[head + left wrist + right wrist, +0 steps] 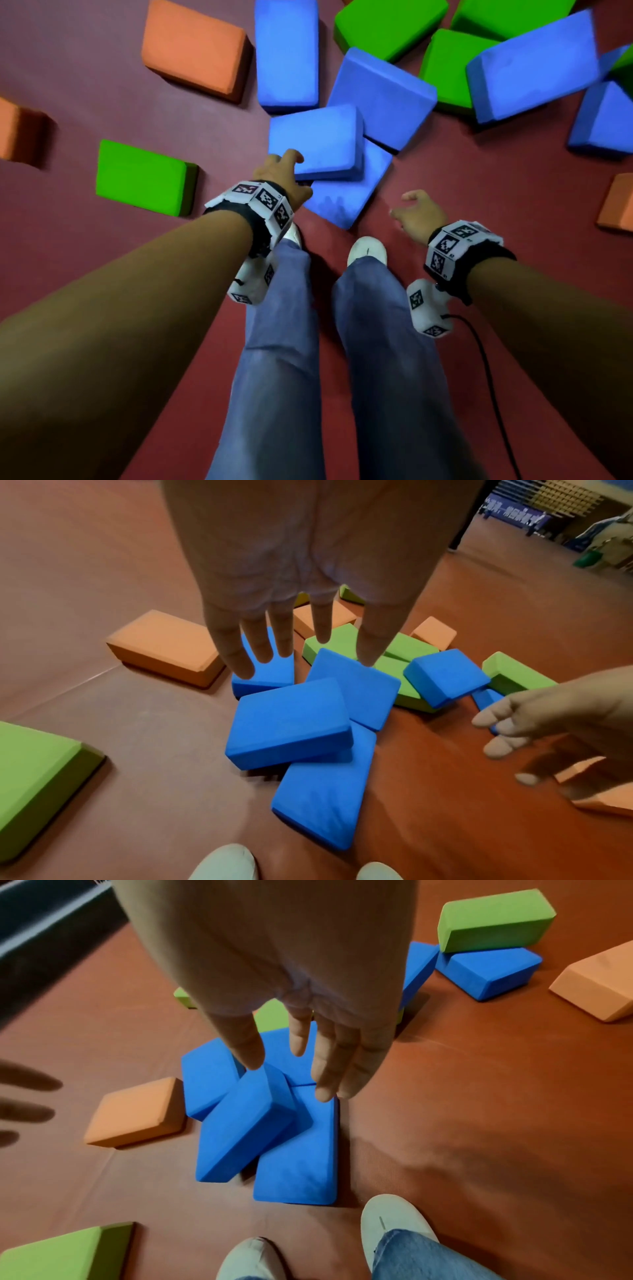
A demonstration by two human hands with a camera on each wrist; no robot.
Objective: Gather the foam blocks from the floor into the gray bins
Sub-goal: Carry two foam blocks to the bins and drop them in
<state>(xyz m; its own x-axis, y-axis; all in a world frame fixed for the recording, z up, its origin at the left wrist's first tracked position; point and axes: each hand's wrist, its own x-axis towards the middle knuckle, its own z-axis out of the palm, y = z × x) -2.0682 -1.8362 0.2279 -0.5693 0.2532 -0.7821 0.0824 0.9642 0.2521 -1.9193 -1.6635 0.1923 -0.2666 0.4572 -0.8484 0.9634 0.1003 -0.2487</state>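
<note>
Head view first: I'm looking straight down at a dark red floor [102, 85] strewn with foam blocks, my two white shoes [367, 251] near the middle. My left hand [281, 174] is down at the near corner of the top blue block [317, 142]. From above it looks to be at that corner, yet the left wrist view shows the fingers [236, 653] straight and spread, with nothing gripped — whether the fingertips touch the foam I cannot tell. That block lies tilted across a flat blue block [349, 197], which rests on the floor just ahead of my shoes.

My right hand [418, 214] hangs above bare floor, just right of the flat blue block, its fingers loosely bent and empty; the right wrist view shows the same, the hand open over the pair of blocks.

Beyond them, more blue blocks [380, 97] overlap green blocks [390, 25] in a loose pile toward the upper right. A lone green block [144, 176] lies to my left, an orange block [195, 48] farther off on that side, and another orange block [616, 205] at the right edge. No gray bin shows in any view — every block I can see is on the floor.
</note>
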